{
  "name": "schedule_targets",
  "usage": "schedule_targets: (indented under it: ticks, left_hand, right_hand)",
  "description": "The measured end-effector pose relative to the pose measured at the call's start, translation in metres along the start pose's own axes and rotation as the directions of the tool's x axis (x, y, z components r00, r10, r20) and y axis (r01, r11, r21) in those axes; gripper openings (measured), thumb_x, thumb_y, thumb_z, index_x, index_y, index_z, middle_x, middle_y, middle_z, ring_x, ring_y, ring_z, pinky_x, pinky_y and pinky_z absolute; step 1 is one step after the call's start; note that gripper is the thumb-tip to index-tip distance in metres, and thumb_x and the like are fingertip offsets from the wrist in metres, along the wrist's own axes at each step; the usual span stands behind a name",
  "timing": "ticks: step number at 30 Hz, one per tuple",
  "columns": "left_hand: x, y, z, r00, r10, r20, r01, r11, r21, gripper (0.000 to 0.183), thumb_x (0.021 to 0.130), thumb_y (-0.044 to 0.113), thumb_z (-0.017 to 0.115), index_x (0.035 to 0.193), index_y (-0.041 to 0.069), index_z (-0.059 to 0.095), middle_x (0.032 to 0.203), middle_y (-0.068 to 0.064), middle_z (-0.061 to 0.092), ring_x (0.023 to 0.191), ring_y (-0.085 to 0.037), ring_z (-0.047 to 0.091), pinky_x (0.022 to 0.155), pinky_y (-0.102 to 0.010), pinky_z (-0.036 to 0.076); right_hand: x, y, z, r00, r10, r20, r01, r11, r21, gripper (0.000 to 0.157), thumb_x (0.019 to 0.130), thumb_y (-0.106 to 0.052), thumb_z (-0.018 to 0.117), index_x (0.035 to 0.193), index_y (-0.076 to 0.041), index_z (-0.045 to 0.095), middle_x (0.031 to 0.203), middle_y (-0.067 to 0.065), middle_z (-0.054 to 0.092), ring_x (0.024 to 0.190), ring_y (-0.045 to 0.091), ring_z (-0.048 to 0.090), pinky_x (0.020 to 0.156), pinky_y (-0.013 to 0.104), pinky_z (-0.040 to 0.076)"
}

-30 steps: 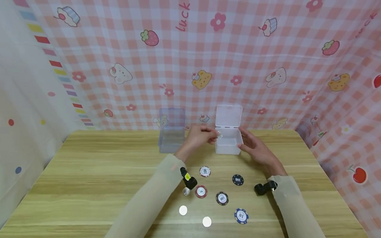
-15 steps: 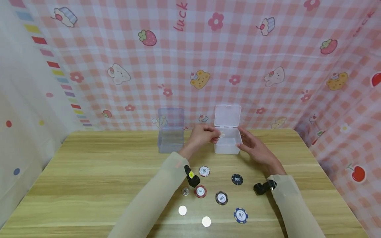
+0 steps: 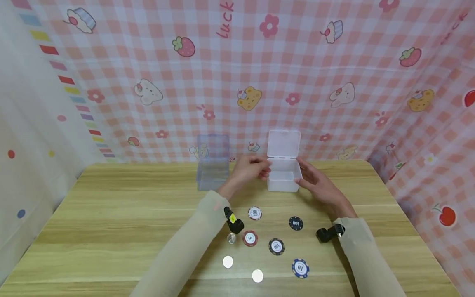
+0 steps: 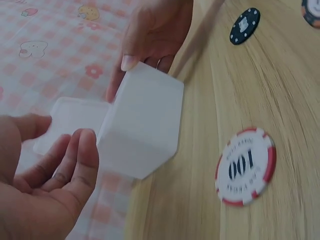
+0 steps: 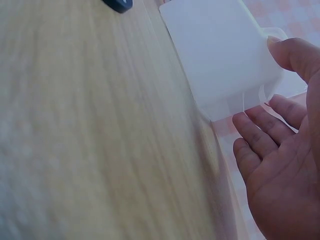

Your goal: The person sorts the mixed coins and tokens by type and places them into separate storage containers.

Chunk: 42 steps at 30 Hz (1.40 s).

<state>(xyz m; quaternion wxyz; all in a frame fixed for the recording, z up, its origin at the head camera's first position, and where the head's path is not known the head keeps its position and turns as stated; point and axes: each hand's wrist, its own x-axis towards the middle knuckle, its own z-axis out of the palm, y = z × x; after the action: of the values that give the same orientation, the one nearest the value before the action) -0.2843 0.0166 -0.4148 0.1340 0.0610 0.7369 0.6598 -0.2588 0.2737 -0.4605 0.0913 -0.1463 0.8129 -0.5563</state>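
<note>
My left hand [image 3: 249,168] hovers at the left rim of a translucent white plastic box [image 3: 283,185] with its lid raised. In the left wrist view, thumb and fingers [image 4: 86,155] stand apart with nothing between them. My right hand [image 3: 320,187] steadies the box from its right side. The right wrist view has the thumb [image 5: 290,52] on the rim and the other fingers along the box's side. Nothing can be made out inside the box from the head view.
A bluish clear box [image 3: 213,179] stands lid-up at the left. Nearer lie several poker chips, among them a red one [image 3: 250,238], a black one [image 3: 296,223] and a blue one [image 3: 300,268]. A silvery disc [image 3: 231,238] and two white discs [image 3: 228,262] lie beside them.
A shiny round disc pinched in my left hand over the white box is no longer in its fingers. That hand has drawn slightly left. My right hand stays on the box.
</note>
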Motion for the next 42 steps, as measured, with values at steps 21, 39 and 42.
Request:
schedule_targets:
  ticks: [21, 39, 42]
  left_hand:
    - [-0.035, 0.001, -0.029, 0.968, 0.213, 0.137, -0.239, 0.944, 0.226, 0.04, 0.087, 0.047, 0.062, 0.11, 0.015, 0.067, 0.097, -0.004, 0.067, 0.089, -0.026, 0.064, 0.074, -0.044, 0.058]
    - [-0.077, -0.008, -0.063, 0.922, 0.341, 0.183, -0.386, 0.772, 0.505, 0.04, 0.087, 0.047, 0.062, 0.117, 0.02, 0.062, 0.112, 0.009, 0.062, 0.099, -0.009, 0.058, 0.076, -0.026, 0.053]
    - [-0.082, -0.01, -0.069, 0.916, 0.355, 0.186, -0.399, 0.758, 0.517, 0.043, 0.087, 0.049, 0.062, 0.119, 0.021, 0.062, 0.115, 0.01, 0.061, 0.101, -0.008, 0.056, 0.077, -0.026, 0.053]
  right_hand:
    - [0.0, -0.002, 0.0, 1.0, 0.024, 0.0, -0.024, 1.0, 0.019, 0.072, 0.093, -0.029, 0.059, 0.151, -0.029, 0.016, 0.156, 0.002, 0.021, 0.141, 0.028, 0.025, 0.115, 0.051, 0.02]
    - [0.002, 0.001, -0.001, 1.0, 0.011, 0.01, -0.011, 1.0, -0.003, 0.07, 0.094, -0.026, 0.057, 0.15, -0.03, 0.016, 0.157, 0.0, 0.019, 0.142, 0.028, 0.023, 0.114, 0.053, 0.021]
    - [0.0, -0.004, -0.001, 1.0, 0.013, 0.014, -0.013, 1.0, -0.003, 0.07, 0.095, -0.025, 0.056, 0.151, -0.028, 0.016, 0.157, 0.0, 0.018, 0.142, 0.029, 0.021, 0.114, 0.054, 0.02]
